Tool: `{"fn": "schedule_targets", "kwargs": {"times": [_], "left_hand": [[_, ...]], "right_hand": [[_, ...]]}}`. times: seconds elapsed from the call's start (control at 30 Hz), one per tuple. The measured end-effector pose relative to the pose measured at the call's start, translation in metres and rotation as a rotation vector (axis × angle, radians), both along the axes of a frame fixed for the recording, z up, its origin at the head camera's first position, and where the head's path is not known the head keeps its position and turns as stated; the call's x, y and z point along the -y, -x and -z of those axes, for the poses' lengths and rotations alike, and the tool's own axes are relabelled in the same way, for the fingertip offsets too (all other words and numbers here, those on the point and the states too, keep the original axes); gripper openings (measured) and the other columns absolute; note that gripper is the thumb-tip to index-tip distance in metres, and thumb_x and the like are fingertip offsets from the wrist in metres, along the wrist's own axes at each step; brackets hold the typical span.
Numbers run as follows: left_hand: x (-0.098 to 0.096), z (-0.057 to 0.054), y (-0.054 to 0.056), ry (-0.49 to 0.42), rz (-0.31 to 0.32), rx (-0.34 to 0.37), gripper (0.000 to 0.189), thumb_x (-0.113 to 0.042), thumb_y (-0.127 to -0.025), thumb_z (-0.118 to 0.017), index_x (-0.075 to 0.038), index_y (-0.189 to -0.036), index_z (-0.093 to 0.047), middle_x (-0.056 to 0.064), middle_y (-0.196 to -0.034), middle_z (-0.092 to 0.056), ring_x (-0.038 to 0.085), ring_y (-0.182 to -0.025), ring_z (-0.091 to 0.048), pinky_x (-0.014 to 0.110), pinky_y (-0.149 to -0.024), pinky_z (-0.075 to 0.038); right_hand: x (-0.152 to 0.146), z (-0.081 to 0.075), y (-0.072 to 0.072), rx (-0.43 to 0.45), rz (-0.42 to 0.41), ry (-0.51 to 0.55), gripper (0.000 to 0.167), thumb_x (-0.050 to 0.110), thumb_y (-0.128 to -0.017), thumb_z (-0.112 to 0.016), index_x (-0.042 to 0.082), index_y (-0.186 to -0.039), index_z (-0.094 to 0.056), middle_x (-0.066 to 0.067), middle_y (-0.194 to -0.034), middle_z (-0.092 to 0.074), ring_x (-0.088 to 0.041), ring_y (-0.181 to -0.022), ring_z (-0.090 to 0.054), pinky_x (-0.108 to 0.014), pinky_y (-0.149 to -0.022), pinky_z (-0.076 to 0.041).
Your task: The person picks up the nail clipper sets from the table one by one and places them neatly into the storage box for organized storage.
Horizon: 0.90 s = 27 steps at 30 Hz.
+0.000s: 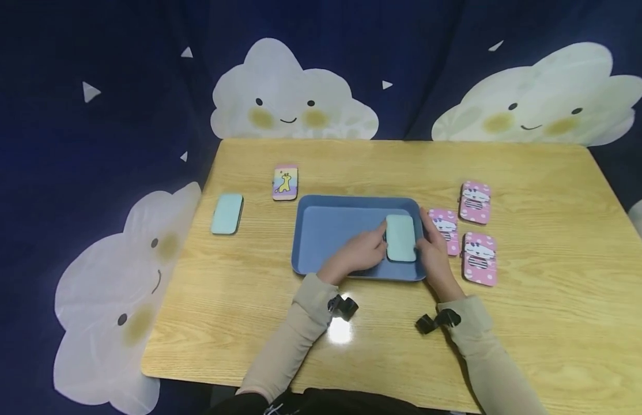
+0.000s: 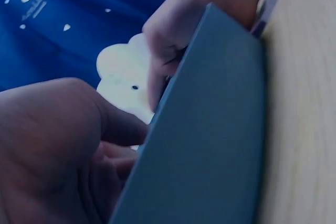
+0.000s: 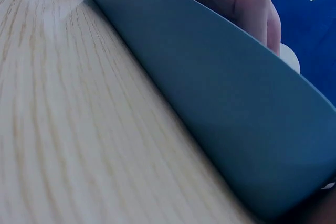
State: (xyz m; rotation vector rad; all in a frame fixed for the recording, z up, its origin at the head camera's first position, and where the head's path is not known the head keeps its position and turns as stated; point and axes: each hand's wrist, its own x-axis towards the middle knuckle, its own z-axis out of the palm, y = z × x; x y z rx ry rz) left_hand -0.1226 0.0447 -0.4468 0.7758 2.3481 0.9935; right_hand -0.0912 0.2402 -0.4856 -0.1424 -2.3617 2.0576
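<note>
A mint-green flat case (image 1: 401, 238) with rounded corners lies at the right end of the shallow blue tray (image 1: 333, 216). My left hand (image 1: 361, 252) reaches over the tray's front wall and pinches the case's left edge. At the tray's right end, my right hand (image 1: 434, 248) grips the rim, thumb inside by the case's right edge and fingers along the wall. In the left wrist view, the tray's front wall (image 2: 210, 119) hides the case and part of both hands. The right wrist view shows the left hand (image 3: 236, 1) above that wall.
Close to my right hand are pink cat-pattern cases: one pink case (image 1: 446, 230) by the tray, a far one (image 1: 475, 203) and a near one (image 1: 479, 259). Another mint case (image 1: 227, 214) lies left on the wooden table (image 1: 222, 311); a giraffe case (image 1: 285, 183) sits behind the tray.
</note>
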Motion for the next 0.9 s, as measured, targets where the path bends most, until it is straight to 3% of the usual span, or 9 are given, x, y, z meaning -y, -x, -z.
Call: {"fn": "schedule_targets", "kwargs": {"times": [0.1, 0.2, 0.6, 0.8, 0.9], "left_hand": [[0.008, -0.002, 0.005, -0.111, 0.002, 0.046, 0.059, -0.012, -0.106, -0.039, 0.003, -0.157, -0.013, 0.011, -0.089, -0.068, 0.016, -0.064, -0.057, 0.026, -0.061, -0.048], [0.016, -0.001, 0.007, -0.185, -0.010, 0.034, 0.055, -0.011, -0.106, -0.040, 0.000, -0.156, -0.020, 0.010, -0.089, -0.067, 0.012, -0.062, -0.055, 0.024, -0.061, -0.046], [0.042, 0.002, 0.008, -0.347, -0.097, -0.201, 0.047, -0.012, -0.101, -0.055, -0.006, -0.147, -0.047, 0.004, -0.101, -0.068, 0.009, -0.070, -0.058, 0.021, -0.059, -0.048], [0.057, 0.005, 0.010, -0.424, -0.173, -0.339, 0.046, -0.006, -0.097, -0.056, -0.004, -0.143, -0.051, 0.008, -0.103, -0.069, 0.014, -0.080, -0.064, 0.024, -0.066, -0.052], [0.067, 0.009, 0.012, -0.423, -0.208, -0.403, 0.048, -0.004, -0.096, -0.055, -0.002, -0.143, -0.049, 0.008, -0.106, -0.070, 0.018, -0.088, -0.066, 0.028, -0.077, -0.055]], "right_hand": [[0.003, -0.001, 0.000, -0.024, 0.000, 0.018, 0.076, -0.015, -0.087, -0.034, 0.009, -0.157, -0.023, -0.005, -0.165, -0.014, -0.016, -0.150, -0.007, -0.034, -0.123, -0.007], [0.005, -0.001, -0.002, -0.031, -0.001, 0.021, 0.076, -0.015, -0.086, -0.033, 0.009, -0.157, -0.023, -0.005, -0.165, -0.015, -0.016, -0.150, -0.008, -0.036, -0.123, -0.008], [-0.001, -0.004, -0.001, -0.032, 0.000, -0.028, 0.075, -0.014, -0.087, -0.035, 0.010, -0.157, -0.024, -0.007, -0.164, -0.016, -0.020, -0.150, -0.008, -0.039, -0.123, -0.007], [-0.002, -0.002, -0.002, -0.029, 0.003, -0.039, 0.076, -0.013, -0.087, -0.036, 0.012, -0.157, -0.025, -0.005, -0.165, -0.016, -0.018, -0.151, -0.008, -0.038, -0.123, -0.007], [-0.001, -0.001, -0.003, -0.029, 0.001, -0.037, 0.077, -0.014, -0.086, -0.037, 0.012, -0.157, -0.025, -0.005, -0.165, -0.016, -0.018, -0.151, -0.007, -0.038, -0.123, -0.006]]}}
